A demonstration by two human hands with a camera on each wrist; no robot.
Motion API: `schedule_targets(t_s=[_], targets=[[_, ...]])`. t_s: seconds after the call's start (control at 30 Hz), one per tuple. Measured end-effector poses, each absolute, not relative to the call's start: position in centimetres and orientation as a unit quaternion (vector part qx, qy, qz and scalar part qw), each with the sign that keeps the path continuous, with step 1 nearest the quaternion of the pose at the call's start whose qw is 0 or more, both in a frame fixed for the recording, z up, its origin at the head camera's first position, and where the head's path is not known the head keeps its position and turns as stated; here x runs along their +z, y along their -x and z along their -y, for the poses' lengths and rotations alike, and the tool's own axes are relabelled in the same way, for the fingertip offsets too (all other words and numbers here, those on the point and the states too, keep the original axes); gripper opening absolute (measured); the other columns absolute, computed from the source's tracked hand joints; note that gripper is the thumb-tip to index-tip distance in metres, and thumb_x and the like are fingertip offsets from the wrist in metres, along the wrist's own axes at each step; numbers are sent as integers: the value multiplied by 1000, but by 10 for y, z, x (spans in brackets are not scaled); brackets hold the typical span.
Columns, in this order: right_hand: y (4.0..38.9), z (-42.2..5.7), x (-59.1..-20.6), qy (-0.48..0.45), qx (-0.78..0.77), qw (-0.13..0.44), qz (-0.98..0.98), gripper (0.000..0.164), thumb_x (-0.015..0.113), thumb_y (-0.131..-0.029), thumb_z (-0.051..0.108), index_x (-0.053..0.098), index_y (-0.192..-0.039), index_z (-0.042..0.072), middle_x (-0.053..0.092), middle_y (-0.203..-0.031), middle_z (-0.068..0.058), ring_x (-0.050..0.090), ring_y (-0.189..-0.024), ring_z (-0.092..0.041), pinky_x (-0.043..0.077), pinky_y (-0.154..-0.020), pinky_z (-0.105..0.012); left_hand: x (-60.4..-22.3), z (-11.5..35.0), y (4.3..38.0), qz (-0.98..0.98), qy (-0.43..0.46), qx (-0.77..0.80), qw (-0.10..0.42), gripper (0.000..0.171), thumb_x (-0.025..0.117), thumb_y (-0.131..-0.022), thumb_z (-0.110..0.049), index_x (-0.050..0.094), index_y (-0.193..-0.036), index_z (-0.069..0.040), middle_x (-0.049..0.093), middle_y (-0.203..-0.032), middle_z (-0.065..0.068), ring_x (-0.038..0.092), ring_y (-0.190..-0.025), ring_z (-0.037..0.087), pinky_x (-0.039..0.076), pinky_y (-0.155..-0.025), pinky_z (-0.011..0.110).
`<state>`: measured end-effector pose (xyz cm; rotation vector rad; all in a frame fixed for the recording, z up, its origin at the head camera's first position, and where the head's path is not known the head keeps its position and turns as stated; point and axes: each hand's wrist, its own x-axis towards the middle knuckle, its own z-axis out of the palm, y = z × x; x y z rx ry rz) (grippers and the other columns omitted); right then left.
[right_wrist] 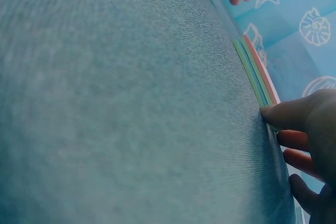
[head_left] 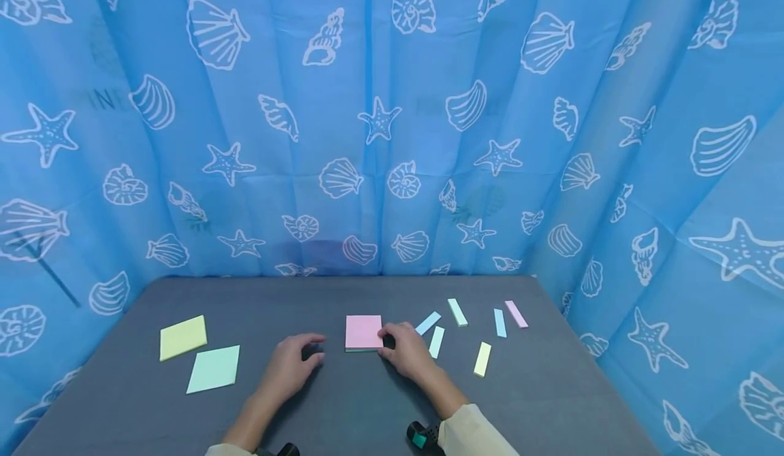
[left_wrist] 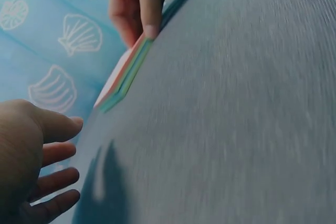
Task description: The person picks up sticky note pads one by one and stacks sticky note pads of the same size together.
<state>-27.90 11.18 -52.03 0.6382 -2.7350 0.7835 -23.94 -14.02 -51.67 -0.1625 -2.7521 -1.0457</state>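
Stack of square paper notes (head_left: 363, 332), pink on top with a green edge beneath, lies flat in the head view on a dark grey fabric-covered table (head_left: 343, 408), between the person's two hands. The right hand (head_left: 407, 352) is at its right side, pinching the nearer right corner, thumb low and fingers bent over the side. The left hand (head_left: 292, 367) is off to the left, apart from the stack, its fingers gently curved, thumb spread from them, holding nothing. Farther left lie a pale yellow square paper pad (head_left: 184, 338) and a mint green square paper pad (head_left: 213, 369). A slanted light blue paper strip (head_left: 429, 322) and a narrow mint green paper strip (head_left: 437, 342) lie just beyond the right hand, with more strips farther right. A blue curtain with white seashell prints (head_left: 376, 68) hangs behind the table.

In the left wrist view, the stack shows edge-on, with pink, blue and green layers; the right thumb presses its near corner, and the other fingers reach behind. The left hand is well short of it, fingers parted.

In the right wrist view, the right thumb touches the near end of the layered edge, the remaining fingers spread below it. The left hand's fingertips hang near the top, clear of the stack.
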Motion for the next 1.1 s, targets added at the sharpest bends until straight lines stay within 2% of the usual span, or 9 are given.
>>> schedule_targets(t_s=[0.37, 0.67, 1.1], targets=[[279, -114, -518, -216, 266, 109, 933, 22, 78, -83, 15, 69, -102, 12, 67, -103, -3, 57, -98, -20, 48, -85, -42, -514, 181, 224, 964, 56, -242, 100, 34, 78, -83, -18, 71, -115, -13, 62, -125, 12, 53, -117, 37, 40, -95, 57], [279, -113, -521, -212, 273, 101, 933, 22, 78, -83, 16, 69, -102, 14, 66, -102, -1, 56, -96, -18, 48, -83, -41, -513, 220, 201, 983, 27, -145, 108, 40, 82, -77, -24, 71, -112, -8, 58, -125, 23, 51, -113, 46, 39, -88, 62], [280, -111, -521, -206, 272, 99, 935, 22, 78, -84, 17, 70, -104, 14, 67, -104, -1, 56, -97, -18, 48, -85, -40, -508, 258, 186, 991, -63, -120, 13, 54, 78, -79, -41, 67, -116, -4, 53, -123, 32, 48, -105, 54, 40, -76, 68]])
